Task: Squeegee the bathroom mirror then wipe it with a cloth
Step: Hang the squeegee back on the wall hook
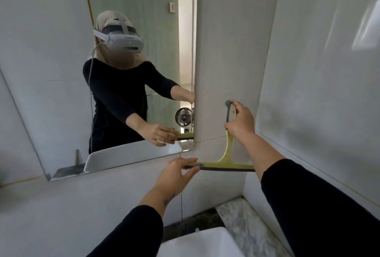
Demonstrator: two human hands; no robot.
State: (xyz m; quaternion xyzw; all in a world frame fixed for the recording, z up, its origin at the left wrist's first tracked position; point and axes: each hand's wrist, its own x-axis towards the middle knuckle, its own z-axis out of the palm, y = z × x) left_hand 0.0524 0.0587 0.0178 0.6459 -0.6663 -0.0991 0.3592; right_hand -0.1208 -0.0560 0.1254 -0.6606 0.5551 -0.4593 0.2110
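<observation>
yellow plastic squeegee [227,150], hooked at mirror's 3 o'clock | light, stiff | right hand [240,121] grips handle | left hand [176,171] pinches blade end

Squeegee [227,154] blade's left end hidden under left hand [176,171]; sink [197,244] cut by bottom edge.

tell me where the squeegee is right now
In the head view the yellow squeegee is against the tiled wall just right of the mirror, handle gripped by the right hand, blade end by the left hand.
</observation>
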